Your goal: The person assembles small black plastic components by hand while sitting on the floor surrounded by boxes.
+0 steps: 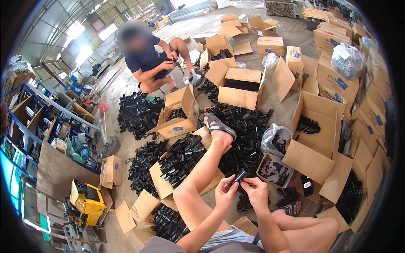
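A short, shiny black tube-like part is held up over my lap between both hands. My left hand pinches its left end, and my right hand has its fingertips against the right end. Its exact kind is too small to make out. Beyond my hands, around my outstretched foot, lies a big pile of similar black parts. Just right of my hands stands a small open box with small black pieces in it. Next to that box is a clear plastic bag with black pieces inside.
Open cartons of black parts surround me, including a large one at the right and one at the lower left. Stacked cartons line the right side. A co-worker sits beyond the piles. A yellow machine stands left.
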